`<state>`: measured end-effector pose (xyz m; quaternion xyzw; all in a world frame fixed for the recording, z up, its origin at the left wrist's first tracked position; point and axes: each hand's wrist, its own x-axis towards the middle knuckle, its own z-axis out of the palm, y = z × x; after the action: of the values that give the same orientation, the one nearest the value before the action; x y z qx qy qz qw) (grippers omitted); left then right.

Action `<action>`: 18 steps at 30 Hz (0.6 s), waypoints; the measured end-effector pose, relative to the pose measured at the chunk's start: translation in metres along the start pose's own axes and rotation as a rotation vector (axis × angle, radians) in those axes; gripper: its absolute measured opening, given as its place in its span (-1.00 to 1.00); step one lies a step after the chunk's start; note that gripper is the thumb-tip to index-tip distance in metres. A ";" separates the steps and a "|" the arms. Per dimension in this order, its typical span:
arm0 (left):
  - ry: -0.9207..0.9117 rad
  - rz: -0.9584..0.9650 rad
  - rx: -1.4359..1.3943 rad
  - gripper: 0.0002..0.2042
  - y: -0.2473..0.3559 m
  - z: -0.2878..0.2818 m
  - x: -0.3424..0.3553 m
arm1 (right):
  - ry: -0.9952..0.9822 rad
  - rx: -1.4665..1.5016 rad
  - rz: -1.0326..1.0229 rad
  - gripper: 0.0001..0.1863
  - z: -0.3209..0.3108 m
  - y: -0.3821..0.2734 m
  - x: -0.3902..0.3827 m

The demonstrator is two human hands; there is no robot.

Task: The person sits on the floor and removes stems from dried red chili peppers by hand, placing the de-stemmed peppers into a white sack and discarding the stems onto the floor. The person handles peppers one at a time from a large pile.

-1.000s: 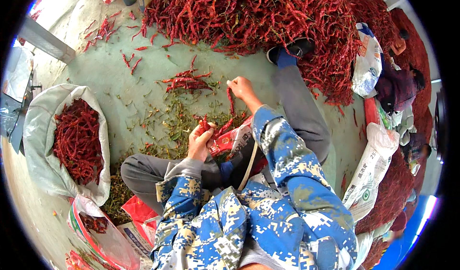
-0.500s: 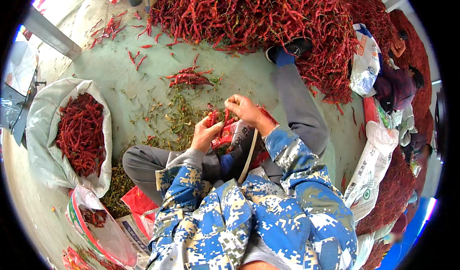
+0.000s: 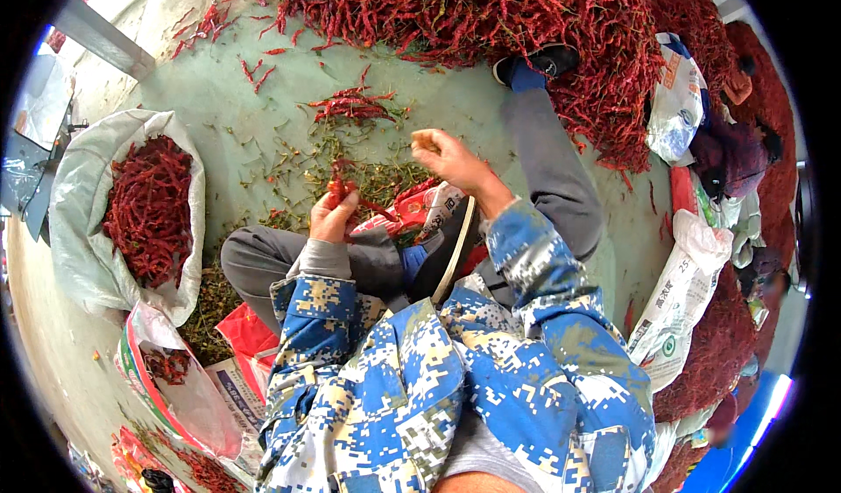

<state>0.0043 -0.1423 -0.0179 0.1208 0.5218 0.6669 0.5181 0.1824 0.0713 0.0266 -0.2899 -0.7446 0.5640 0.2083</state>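
Note:
My left hand (image 3: 331, 217) is closed on a few dried red chilies (image 3: 343, 180), their ends sticking out past the fingers. To its right, my right hand (image 3: 451, 160) hangs apart with curled fingers; anything pinched in them is too small or hidden to make out. Beyond both hands lies a little pile of red chilies (image 3: 353, 106) on the pale green floor. Loose green-brown stems (image 3: 302, 165) are scattered between that pile and my bent leg. A red and white printed bag (image 3: 407, 208) lies by my shoe, under and between the hands.
A large heap of dried chilies (image 3: 473, 11) spreads across the far side, against my outstretched foot. At left stands an open white sack (image 3: 74, 230) of chilies. Nearer is a red-edged bag (image 3: 197, 397). Printed white sacks (image 3: 674, 305) lie at right; a metal post (image 3: 109, 38) stands far left.
My hands have moved apart: the left drew back to the left with the chilies, while the right lifted away from them. The view has shifted slightly.

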 end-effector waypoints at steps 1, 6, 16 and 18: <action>0.030 0.004 -0.056 -0.90 0.000 -0.001 0.001 | 0.055 -0.261 -0.135 -0.64 0.004 0.010 0.009; -0.007 -0.106 -0.198 -0.86 -0.008 -0.005 0.004 | -0.389 -1.186 0.027 -0.78 0.008 0.050 0.006; 0.026 -0.115 -0.165 -0.69 -0.031 0.005 0.009 | -0.077 -0.606 -0.028 -0.83 0.014 0.044 -0.015; -0.011 -0.142 -0.161 -0.61 -0.029 0.010 0.006 | -0.073 -0.218 0.062 -0.82 0.024 0.030 -0.024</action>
<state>0.0251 -0.1334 -0.0396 0.0453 0.4709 0.6677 0.5748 0.1912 0.0440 -0.0085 -0.3129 -0.7992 0.4962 0.1308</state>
